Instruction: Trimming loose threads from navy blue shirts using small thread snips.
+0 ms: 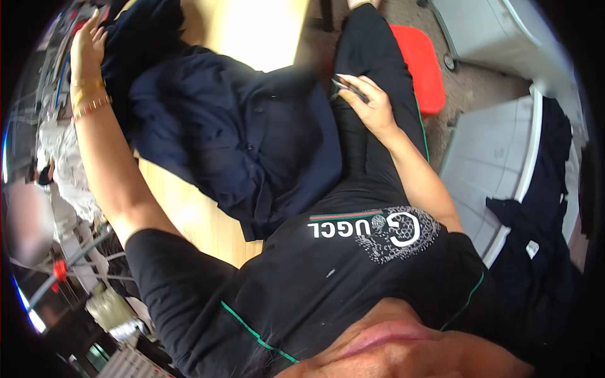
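My left arm reaches out to the far left. My left hand [89, 50] is beside a dark bunched garment [142, 38], its fingers stretched out and apart with nothing seen in them. A navy buttoned garment [233, 126] lies spread and rumpled across the table [189, 205] and against my lap. Over my thigh, right of this garment, my right hand [370, 107] is closed around small dark thread snips [350, 87] with a shiny tip. The snips are apart from the cloth.
A red stool [421, 69] shows beside my leg. At the far right stand a wheeled pale cart [491, 31] and a grey bin [495, 145], with dark cloth [545, 189] hanging at its side. White cloth [69, 167] and metal rails crowd the left.
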Demonstrator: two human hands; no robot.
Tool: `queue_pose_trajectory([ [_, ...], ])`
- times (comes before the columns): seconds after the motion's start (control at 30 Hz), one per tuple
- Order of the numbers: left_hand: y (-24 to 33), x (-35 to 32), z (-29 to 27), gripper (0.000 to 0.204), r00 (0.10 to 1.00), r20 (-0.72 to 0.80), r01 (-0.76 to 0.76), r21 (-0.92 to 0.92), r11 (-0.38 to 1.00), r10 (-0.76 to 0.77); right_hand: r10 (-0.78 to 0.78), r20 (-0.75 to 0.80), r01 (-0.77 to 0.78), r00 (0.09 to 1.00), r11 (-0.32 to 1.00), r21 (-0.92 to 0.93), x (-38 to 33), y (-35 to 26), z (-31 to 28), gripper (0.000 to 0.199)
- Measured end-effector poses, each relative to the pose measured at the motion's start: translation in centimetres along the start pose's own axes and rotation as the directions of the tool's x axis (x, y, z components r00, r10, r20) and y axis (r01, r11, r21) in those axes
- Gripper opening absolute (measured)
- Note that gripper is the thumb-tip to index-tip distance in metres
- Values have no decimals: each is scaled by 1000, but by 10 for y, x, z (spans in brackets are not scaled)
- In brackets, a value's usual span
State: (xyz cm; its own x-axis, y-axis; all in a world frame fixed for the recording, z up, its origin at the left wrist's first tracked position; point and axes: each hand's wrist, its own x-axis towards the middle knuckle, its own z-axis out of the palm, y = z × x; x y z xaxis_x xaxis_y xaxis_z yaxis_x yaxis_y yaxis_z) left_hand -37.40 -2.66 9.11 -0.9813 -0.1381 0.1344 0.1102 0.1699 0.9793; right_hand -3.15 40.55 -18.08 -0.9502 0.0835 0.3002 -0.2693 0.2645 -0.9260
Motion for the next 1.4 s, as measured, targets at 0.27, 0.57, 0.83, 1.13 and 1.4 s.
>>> queue_pose_trajectory([
  [0.27,-75,-254,129,17,581,672,-777,289,560,459,22,-59,-21,998,1000,18,-7,20,-6,33],
  [0.57,-90,-369,146,53,846,420,-532,697,481,327,-58,50,60,997,998,-35,2,-23,7,35],
  [0.83,-111,-379,141,55,805,383,-587,626,514,453,-269,150,286,951,952,-108,16,-52,23,39],
  [1.13,-102,-365,131,26,860,405,-494,511,703,311,-66,278,154,958,939,-309,61,-53,13,28],
  [1.4,-86,-347,103,23,836,510,381,-271,884,-204,-56,573,-320,818,783,534,87,-77,-42,8],
])
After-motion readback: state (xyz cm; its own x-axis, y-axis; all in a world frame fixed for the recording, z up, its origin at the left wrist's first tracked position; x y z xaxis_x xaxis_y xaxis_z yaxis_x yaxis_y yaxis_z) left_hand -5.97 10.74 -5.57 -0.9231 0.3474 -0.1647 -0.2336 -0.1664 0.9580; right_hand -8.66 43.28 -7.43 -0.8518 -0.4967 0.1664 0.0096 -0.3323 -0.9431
